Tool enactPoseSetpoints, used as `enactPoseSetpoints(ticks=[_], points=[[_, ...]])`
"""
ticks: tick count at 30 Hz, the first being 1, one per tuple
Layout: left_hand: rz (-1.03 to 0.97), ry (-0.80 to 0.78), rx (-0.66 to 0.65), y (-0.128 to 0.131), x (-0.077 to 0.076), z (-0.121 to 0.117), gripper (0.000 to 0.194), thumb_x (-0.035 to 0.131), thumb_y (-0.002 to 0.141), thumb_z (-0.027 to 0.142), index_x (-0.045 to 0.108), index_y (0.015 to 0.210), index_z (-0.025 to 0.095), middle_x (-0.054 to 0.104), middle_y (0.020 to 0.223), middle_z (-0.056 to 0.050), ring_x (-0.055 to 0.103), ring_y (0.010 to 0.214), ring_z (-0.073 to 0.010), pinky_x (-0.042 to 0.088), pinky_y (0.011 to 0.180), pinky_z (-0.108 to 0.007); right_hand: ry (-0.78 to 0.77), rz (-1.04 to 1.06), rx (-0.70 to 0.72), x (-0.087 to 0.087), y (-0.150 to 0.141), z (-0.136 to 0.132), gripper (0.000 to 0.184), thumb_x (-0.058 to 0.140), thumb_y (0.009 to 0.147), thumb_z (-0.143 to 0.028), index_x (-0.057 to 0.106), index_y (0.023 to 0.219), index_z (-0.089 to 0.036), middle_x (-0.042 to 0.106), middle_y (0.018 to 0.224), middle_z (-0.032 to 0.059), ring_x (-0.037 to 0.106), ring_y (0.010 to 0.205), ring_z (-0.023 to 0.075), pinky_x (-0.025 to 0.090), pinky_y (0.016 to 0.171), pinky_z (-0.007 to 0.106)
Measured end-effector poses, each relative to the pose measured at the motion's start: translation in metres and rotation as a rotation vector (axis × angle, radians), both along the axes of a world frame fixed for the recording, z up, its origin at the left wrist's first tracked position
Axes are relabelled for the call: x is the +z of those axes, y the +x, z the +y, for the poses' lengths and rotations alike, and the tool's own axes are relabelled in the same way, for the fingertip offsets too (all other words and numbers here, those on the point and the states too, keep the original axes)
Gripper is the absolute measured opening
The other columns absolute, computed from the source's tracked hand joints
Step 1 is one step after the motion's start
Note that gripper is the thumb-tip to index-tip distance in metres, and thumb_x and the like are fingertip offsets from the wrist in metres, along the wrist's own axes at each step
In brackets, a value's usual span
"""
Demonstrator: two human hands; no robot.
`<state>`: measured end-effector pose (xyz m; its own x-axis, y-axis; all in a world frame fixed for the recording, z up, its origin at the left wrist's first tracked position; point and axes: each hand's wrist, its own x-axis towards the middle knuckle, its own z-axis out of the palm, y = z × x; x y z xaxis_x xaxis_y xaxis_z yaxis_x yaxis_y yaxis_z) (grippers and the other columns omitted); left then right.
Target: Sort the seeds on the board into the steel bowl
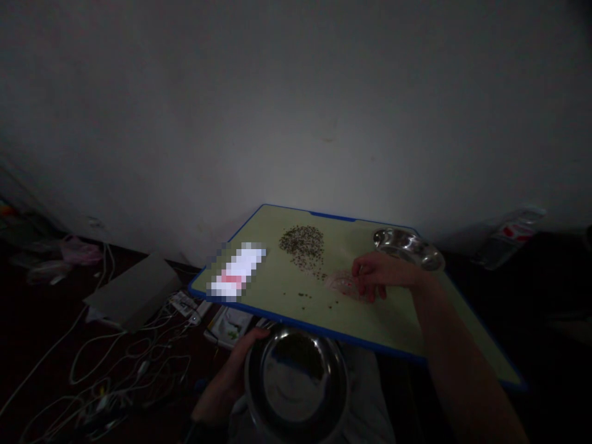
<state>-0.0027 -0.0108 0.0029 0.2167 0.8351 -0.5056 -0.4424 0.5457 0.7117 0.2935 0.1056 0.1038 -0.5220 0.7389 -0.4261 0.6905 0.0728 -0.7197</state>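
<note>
- While the left hand [240,364] is clamping the rim of a near steel bowl [296,388] below the desk's near edge, the right hand [377,274] is reaching over the pale, blue-edged desk [379,327], well apart from it.
- The right forearm [456,345] is slanting in from the lower right, its wrist bending so the fingers are curling downward.
- Those fingers are meeting a clear plastic piece [341,282] lying on the desk; whether they are closing on it, one cannot tell.
- Small dark grains [303,242] are lying heaped toward the desk's far side, with strays trailing toward the plastic.
- A far steel bowl [400,242] is standing behind the right hand, which is hiding part of its near rim.
- The left hand's fingers are mostly disappearing behind the near bowl, whose bottom edge is running into the frame's limit; a dark patch inside is defying identification.
- Coarse pixels are masking a bright white object [243,265] at the desk's left.
- Deep shadow is swallowing the floor around tangled cables [143,364].
</note>
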Motion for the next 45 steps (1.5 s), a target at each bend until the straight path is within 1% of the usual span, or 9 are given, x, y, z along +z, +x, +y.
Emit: enactPoseSetpoints(ticks=[4,7,10,14,18,23,33,38,45], points=[[-0.075,-0.101,-0.005,0.002,-0.004,0.0,0.015,0.061,0.065,0.029,0.065,0.058,0.016,0.068,0.055,-0.001,0.059,0.054,-0.016,0.041,0.061,-0.026,0.224,0.021,-0.099,0.0,0.011,-0.015,0.022,0.047,0.074,-0.036,0.049,0.082,-0.016,0.064,0.069,0.0045,0.058,0.05,0.0132,0.041,0.038,0.021],[-0.101,-0.085,-0.024,0.004,-0.007,0.0,0.016,0.059,0.066,0.029,0.065,0.059,0.016,0.068,0.056,-0.001,0.06,0.055,-0.0167,0.042,0.062,-0.027,0.577,-0.052,-0.383,-0.015,0.016,-0.045,0.025,0.043,0.077,-0.037,0.052,0.087,-0.017,0.064,0.068,0.0038,0.056,0.048,0.0124,0.042,0.043,0.023],[-0.11,-0.106,-0.054,0.008,-0.011,-0.002,0.015,0.058,0.067,0.029,0.066,0.062,0.016,0.069,0.057,-0.001,0.061,0.057,-0.0178,0.042,0.063,-0.028,0.844,-0.238,-0.626,-0.039,0.015,-0.083,0.028,0.042,0.078,-0.039,0.055,0.092,-0.019,0.065,0.077,0.005,0.06,0.065,0.0175,0.045,0.057,0.029],[-0.139,-0.121,-0.045,0.016,-0.011,-0.005,0.015,0.059,0.066,0.026,0.066,0.06,0.014,0.069,0.056,-0.002,0.06,0.055,-0.0146,0.041,0.058,-0.024,0.96,-0.32,-0.692,-0.068,0.006,-0.118,0.031,0.037,0.081,-0.038,0.057,0.094,-0.02,0.064,0.09,0.0067,0.059,0.059,0.0164,0.046,0.059,0.031],[-0.102,-0.184,-0.018,0.023,-0.002,-0.006,0.015,0.06,0.061,0.022,0.065,0.051,0.012,0.065,0.047,-0.002,0.056,0.047,-0.0123,0.04,0.052,-0.022,1.09,-0.291,-0.636,-0.078,-0.008,-0.127,0.029,0.037,0.083,-0.033,0.058,0.097,-0.018,0.064,0.094,0.0087,0.061,0.072,0.0186,0.047,0.067,0.03],[-0.148,-0.182,-0.07,0.023,0.003,-0.004,0.017,0.057,0.064,0.024,0.066,0.054,0.013,0.064,0.046,-0.001,0.055,0.046,-0.0119,0.041,0.054,-0.023,1.14,-0.242,-0.592,-0.076,-0.025,-0.122,0.028,0.039,0.083,-0.03,0.061,0.094,-0.017,0.065,0.091,0.0087,0.062,0.075,0.0188,0.048,0.068,0.029],[-0.204,-0.116,-0.09,0.022,-0.019,-0.008,0.019,0.055,0.069,0.027,0.067,0.067,0.012,0.07,0.061,-0.004,0.06,0.056,-0.0141,0.041,0.059,-0.024,1.106,-0.197,-0.485,-0.076,-0.045,-0.11,0.029,0.038,0.083,-0.029,0.062,0.096,-0.018,0.066,0.089,0.0078,0.061,0.071,0.0176,0.048,0.067,0.029],[-0.187,-0.129,-0.077,0.022,-0.014,-0.006,0.02,0.056,0.069,0.028,0.067,0.065,0.012,0.069,0.059,-0.003,0.06,0.056,-0.0142,0.041,0.059,-0.024,1.103,-0.161,-0.435,-0.074,-0.05,-0.108,0.029,0.038,0.083,-0.027,0.062,0.098,-0.017,0.066,0.087,0.0077,0.061,0.07,0.0168,0.048,0.066,0.028],[-0.183,-0.139,-0.052,0.025,-0.017,-0.008,0.017,0.057,0.067,0.027,0.067,0.065,0.014,0.069,0.06,-0.002,0.06,0.057,-0.0146,0.041,0.059,-0.025,0.915,0.001,-0.576,-0.077,-0.039,-0.102,0.031,0.044,0.08,-0.037,0.063,0.094,-0.018,0.067,0.086,0.0051,0.063,0.069,0.0164,0.05,0.063,0.027]])
